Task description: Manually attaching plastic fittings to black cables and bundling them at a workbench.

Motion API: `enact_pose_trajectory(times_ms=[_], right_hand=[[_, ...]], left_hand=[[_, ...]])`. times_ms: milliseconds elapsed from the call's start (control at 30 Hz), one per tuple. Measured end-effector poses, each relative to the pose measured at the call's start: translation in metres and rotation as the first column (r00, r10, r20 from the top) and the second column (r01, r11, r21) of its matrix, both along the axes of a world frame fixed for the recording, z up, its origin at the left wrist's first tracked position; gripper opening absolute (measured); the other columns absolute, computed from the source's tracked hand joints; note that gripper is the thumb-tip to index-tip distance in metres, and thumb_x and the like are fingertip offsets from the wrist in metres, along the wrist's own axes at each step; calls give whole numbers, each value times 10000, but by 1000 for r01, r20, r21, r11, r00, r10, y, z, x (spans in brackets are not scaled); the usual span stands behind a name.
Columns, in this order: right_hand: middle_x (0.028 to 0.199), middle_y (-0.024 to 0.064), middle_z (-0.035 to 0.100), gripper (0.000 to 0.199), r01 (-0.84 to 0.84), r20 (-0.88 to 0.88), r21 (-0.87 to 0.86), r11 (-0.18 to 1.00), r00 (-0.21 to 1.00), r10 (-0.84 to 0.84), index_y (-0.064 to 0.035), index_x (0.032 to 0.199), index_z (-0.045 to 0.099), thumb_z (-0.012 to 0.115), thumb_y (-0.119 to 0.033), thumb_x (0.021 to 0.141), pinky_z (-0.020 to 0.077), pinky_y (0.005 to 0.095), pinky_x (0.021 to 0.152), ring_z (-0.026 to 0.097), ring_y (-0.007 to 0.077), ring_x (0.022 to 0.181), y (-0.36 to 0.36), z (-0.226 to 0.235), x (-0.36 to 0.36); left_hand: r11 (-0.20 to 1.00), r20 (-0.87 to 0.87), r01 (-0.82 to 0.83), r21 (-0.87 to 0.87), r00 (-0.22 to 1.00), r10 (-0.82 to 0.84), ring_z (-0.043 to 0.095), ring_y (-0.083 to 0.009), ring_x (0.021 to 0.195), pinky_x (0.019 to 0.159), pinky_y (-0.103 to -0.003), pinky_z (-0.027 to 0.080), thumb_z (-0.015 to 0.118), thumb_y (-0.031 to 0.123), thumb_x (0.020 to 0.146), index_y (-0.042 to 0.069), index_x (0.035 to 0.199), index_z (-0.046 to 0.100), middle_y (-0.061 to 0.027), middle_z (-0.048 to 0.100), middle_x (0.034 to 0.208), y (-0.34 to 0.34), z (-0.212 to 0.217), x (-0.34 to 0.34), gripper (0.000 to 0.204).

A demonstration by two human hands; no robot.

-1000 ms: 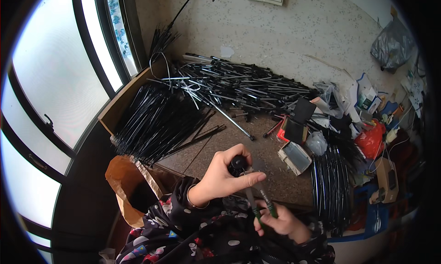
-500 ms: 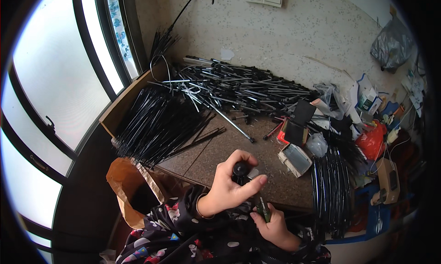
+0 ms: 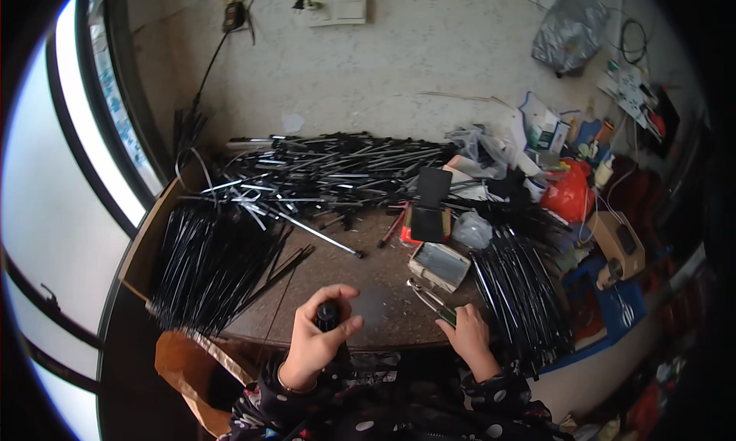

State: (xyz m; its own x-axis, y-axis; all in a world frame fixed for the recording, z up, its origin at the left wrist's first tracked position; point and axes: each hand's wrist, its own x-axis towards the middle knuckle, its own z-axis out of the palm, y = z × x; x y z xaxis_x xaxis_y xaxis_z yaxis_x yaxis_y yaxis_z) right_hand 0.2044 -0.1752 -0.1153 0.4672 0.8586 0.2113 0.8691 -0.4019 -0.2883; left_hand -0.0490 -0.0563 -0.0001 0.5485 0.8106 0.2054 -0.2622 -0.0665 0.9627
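My left hand [image 3: 316, 335] is curled around a dark cylindrical piece with a round black end [image 3: 327, 315]. Its thumb and forefinger stay apart above that end, and the rest of the piece is hidden below. Farther right, my right hand [image 3: 468, 337] grips a green-handled tool [image 3: 445, 313] with slim metal prongs pointing up and left over the tabletop. The tool's tip lies just below a small open box [image 3: 439, 266] with a grey inside. I cannot make out the exact kind of tool.
Thin metal and black rods [image 3: 330, 169] are heaped along the wall. Black rod bundles lie at left [image 3: 215, 264] and right [image 3: 521, 295]. A paper bag [image 3: 180, 368] stands at the table's front left. A red plastic bag [image 3: 569, 192] sits among clutter at right.
The view has shifted right and tilted up. My hands have moved apart; the green-handled tool has gone from beside my left hand to near the small box. Both hands keep their hold.
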Motion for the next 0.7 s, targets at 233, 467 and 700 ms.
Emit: enact_pose_trajectory(times_ms=[233, 467, 700], right_hand=[[878, 118, 517, 431, 97, 124, 26, 995, 987, -99, -16, 921, 558, 669, -398, 756, 438, 406, 750, 522, 300, 857, -7, -27, 8], [1082, 130, 519, 491, -22, 221, 111, 994, 975, -3, -10, 1118, 510, 664, -337, 785, 446, 409, 805, 513, 293, 985, -2, -13, -13], [1022, 120, 594, 324, 196, -679, 731, 654, 307, 667, -9, 1133, 498, 600, -137, 853, 496, 380, 793, 600, 238, 917, 27, 62, -28]], left_hand=[[978, -11, 210, -10, 978, -210, 436, -62, 610, 566, -206, 354, 700, -26, 706, 15, 1116, 535, 27, 471, 690, 15, 0, -1, 444], [1000, 664, 7, -29, 748, 14, 453, -102, 624, 642, -263, 393, 646, 106, 806, 76, 944, 511, 19, 449, 683, 44, 25, -6, 196], [976, 716, 164, 141, 664, -216, 506, -149, 706, 809, -343, 414, 721, 311, 767, 106, 825, 456, -22, 497, 764, 23, 8, 30, 340]])
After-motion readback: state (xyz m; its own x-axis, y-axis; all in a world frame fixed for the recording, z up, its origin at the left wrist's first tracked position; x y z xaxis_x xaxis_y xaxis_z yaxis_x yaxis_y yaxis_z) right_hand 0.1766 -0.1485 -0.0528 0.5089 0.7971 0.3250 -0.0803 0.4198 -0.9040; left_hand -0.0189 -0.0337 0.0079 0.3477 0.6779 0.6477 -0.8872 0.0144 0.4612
